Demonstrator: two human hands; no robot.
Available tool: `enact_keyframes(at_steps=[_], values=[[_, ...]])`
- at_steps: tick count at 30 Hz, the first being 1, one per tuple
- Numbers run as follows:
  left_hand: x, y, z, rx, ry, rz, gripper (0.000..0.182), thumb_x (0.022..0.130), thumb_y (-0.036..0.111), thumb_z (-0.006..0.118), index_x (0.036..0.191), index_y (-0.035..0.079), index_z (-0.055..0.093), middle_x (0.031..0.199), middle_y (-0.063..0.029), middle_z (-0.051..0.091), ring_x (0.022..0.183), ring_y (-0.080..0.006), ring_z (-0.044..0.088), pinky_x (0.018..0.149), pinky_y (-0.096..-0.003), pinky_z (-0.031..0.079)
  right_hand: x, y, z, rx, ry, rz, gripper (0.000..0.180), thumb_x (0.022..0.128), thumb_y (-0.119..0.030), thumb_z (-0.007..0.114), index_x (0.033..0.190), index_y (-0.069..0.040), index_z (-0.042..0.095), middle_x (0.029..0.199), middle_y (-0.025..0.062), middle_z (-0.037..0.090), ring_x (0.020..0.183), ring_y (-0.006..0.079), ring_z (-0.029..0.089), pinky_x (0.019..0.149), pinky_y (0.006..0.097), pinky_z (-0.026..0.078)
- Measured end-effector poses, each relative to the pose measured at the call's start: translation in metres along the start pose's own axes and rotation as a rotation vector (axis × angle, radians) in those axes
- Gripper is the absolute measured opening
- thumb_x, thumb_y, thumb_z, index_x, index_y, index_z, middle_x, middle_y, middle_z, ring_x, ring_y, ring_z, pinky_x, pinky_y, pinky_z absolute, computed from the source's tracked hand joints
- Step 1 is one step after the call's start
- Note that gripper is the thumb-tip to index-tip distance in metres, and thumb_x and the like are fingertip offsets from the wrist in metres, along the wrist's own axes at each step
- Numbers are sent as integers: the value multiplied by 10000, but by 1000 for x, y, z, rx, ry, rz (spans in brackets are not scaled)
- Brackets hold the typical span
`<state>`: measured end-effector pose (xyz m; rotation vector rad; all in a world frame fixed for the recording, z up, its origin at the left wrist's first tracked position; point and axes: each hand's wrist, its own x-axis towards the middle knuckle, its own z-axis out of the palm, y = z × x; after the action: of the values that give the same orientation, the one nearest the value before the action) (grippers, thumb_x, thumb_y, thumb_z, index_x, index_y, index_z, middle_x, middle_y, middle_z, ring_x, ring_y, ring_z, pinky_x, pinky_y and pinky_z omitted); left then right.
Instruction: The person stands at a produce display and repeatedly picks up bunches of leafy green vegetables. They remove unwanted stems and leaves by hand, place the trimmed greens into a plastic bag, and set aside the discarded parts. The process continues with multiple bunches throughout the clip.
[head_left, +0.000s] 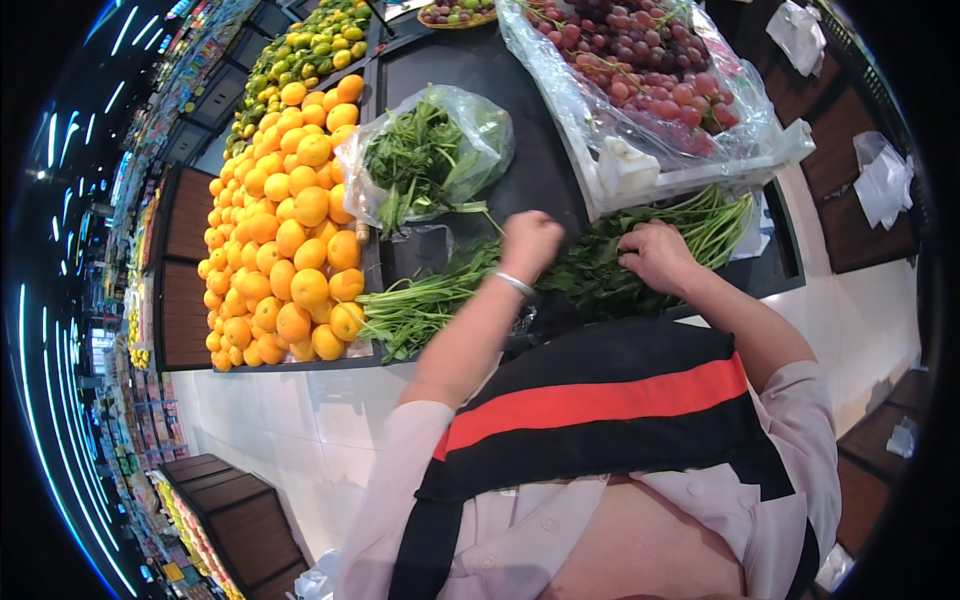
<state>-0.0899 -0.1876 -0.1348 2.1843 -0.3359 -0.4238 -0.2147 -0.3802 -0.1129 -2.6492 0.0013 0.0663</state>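
Long-stemmed leafy greens (600, 281) lie along the near side of a black display table. Over their middle my left hand (531, 244) is curled into a loose fist, with a bracelet at its wrist. A thin stalk reaches the back of this hand; whether the fingers hold anything is hidden. My right hand (656, 253) grips among the dark leaves, close to the pale green stems (712, 225) on the right. Beyond my left hand, an open clear plastic bag (487, 139) lies with loose picked greens (416, 150) in it. More stems (420, 307) spread to the left.
A white foam crate (679, 180) lined with plastic holds red grapes (652, 67) at the back right. Oranges (292, 232) are heaped on the left, with green-yellow citrus (315, 52) behind. Crumpled plastic bags (885, 180) lie on brown panels at the right.
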Motion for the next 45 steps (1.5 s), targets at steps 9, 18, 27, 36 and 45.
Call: enact_keyframes(at_steps=[9,18,27,36,45], values=[[76,7,-152,93,359,406,338,788,39,548,1117,23,623,1047,-144,681,969,-258,656,898,-342,491,2,-6,-7,38,-63,68,227,765,-194,679,965,-88,702,940,133,655,970,342,584,869,427,468],[109,14,-220,732,354,338,452,845,85,568,1290,109,496,1160,-180,628,1056,-355,600,898,-416,478,-17,-27,-35,306,-31,138,255,779,-133,679,1032,-106,686,1092,105,608,962,295,603,876,385,477],[70,2,-248,679,189,428,516,817,173,654,1314,169,513,1043,-80,684,996,-254,638,847,-365,505,-26,-48,-21,857,196,238,157,824,2,639,980,-4,647,852,8,632,781,67,556,693,242,463],[-35,-92,-259,679,-211,412,312,720,179,722,1018,95,681,968,-125,673,915,-305,635,820,-392,509,16,-117,22,801,-66,202,184,804,-46,650,979,12,659,824,32,651,764,96,585,712,260,485],[-91,-101,-271,463,-54,230,259,709,125,753,952,80,675,938,-93,669,828,-280,636,734,-343,511,83,-206,33,696,-13,-95,278,790,-149,684,1033,-17,661,816,69,655,749,163,606,724,304,495]])
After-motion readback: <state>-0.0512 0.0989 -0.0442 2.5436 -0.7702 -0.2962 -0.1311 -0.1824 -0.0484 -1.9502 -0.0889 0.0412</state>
